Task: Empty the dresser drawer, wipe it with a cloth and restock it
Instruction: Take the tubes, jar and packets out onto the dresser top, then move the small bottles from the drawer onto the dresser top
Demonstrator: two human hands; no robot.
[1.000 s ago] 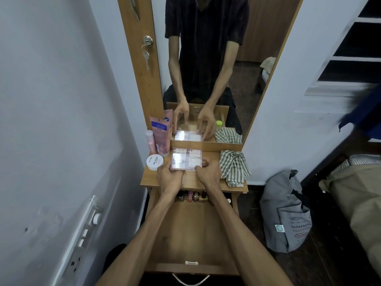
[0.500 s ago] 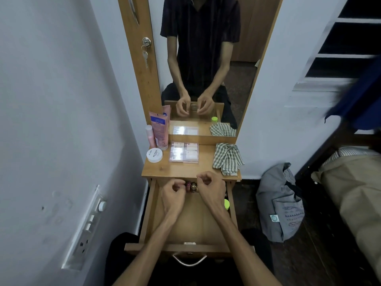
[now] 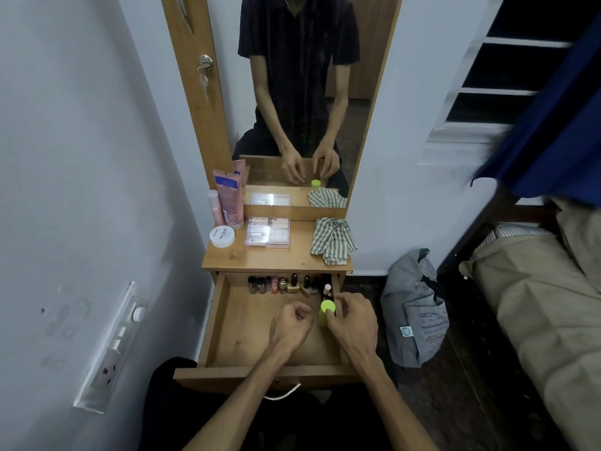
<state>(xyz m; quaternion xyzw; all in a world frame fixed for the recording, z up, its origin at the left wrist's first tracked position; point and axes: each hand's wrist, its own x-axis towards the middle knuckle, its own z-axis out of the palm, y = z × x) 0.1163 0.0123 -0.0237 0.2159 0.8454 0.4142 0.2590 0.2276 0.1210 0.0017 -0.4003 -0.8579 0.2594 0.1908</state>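
Note:
The wooden dresser drawer stands pulled out below the dresser top. A row of several small nail-polish bottles lines its back edge. A bottle with a lime-green cap stands upright near the drawer's right wall. My right hand has its thumb and fingers closed around that bottle. Just left of it, my left hand hovers over the drawer floor in a loose fist with nothing visible in it. A green checked cloth lies crumpled on the right of the dresser top.
On the dresser top are a clear cosmetics case, a white jar, a pink tube and a small pink bottle against the mirror. A grey bag sits on the floor at right, a bed beyond. The wall is close on the left.
Both hands left the clear case on the dresser top, dropped to the bottles at the drawer's back, then moved right and nearer. My right hand closed on the green-capped bottle.

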